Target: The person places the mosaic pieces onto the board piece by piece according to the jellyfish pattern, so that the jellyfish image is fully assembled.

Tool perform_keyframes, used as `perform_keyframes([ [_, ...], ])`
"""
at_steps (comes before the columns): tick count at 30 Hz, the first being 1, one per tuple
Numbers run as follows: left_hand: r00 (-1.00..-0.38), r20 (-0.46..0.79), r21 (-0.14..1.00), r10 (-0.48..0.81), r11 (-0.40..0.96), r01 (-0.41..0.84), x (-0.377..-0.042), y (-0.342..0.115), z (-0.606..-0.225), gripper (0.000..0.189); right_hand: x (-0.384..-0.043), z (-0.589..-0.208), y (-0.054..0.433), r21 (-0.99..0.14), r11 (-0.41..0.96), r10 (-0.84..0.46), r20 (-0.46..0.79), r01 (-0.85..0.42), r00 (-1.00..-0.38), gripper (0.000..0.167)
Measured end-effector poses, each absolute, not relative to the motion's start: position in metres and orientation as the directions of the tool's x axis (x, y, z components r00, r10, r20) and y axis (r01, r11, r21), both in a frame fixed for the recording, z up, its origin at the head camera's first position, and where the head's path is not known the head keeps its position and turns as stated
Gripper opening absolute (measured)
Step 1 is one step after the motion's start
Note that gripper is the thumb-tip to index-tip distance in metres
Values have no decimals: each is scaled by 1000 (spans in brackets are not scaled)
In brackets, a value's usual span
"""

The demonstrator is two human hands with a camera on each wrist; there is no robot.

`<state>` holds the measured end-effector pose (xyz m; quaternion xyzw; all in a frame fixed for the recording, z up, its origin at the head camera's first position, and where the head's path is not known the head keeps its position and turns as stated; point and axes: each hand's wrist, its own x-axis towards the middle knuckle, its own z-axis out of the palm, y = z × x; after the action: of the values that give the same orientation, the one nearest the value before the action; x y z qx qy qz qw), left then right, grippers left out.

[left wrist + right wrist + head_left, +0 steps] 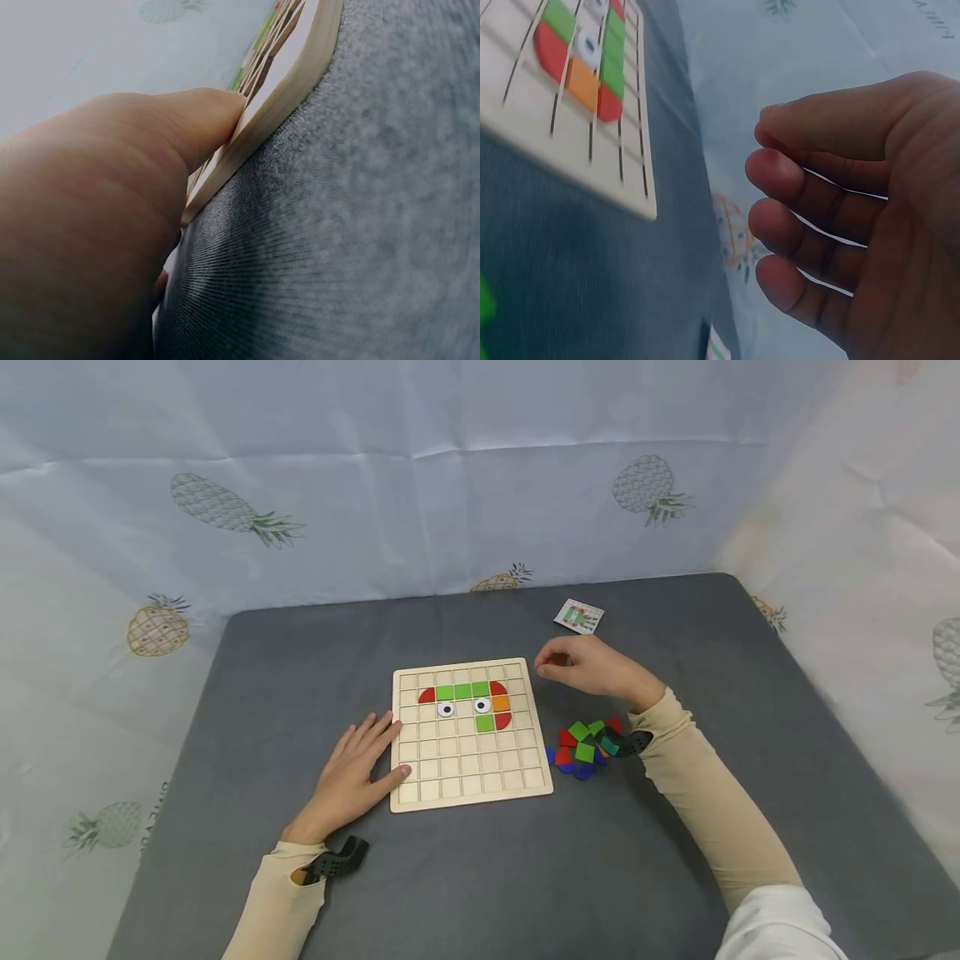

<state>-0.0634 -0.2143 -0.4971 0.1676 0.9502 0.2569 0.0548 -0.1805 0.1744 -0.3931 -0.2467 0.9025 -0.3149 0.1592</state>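
Head view: laying tiles [462, 692], apparently; left hand [347, 783] extended, touching board [470, 765]; right hand [600, 671] curled, grip unclear; next likely needs alignment.

3 views share the gridded wooden board [459, 768].
Head: high, tilted down toward the worktop's [480, 877] far edge. Left wrist: low, close, facing the board's near-left corner. Right wrist: close, facing its far-right corner.
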Motion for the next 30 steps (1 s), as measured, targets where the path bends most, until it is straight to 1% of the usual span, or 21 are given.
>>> perform_keyframes([
  [8,-948,-23,494,316,828,264,-61,-219,-499,76,-170,-401,209,-602,712,-550,-159,-361,-820,17],
  [11,-949,-19,494,316,828,266,-61,-219,-499,76,-164,-408,216,-607,717,-544,-179,-343,-820,17],
  [14,-950,-16,495,313,827,265,-62,-218,-499,76,-158,-415,221,-619,703,-563,-184,-350,-806,18],
  [17,-950,-16,494,313,828,265,-62,-218,-499,76,-152,-423,222,-606,693,-597,-180,-390,-782,19],
  [21,-947,-16,499,319,824,269,-62,-217,-499,76,-145,-431,224,-558,700,-627,-182,-445,-758,22],
  [26,-943,-9,504,334,816,284,-63,-216,-499,77,-137,-438,224,-515,739,-602,-214,-435,-769,26],
  [30,-940,-10,503,340,815,289,-64,-216,-499,77,-133,-441,223,-502,759,-579,-229,-415,-783,27],
])
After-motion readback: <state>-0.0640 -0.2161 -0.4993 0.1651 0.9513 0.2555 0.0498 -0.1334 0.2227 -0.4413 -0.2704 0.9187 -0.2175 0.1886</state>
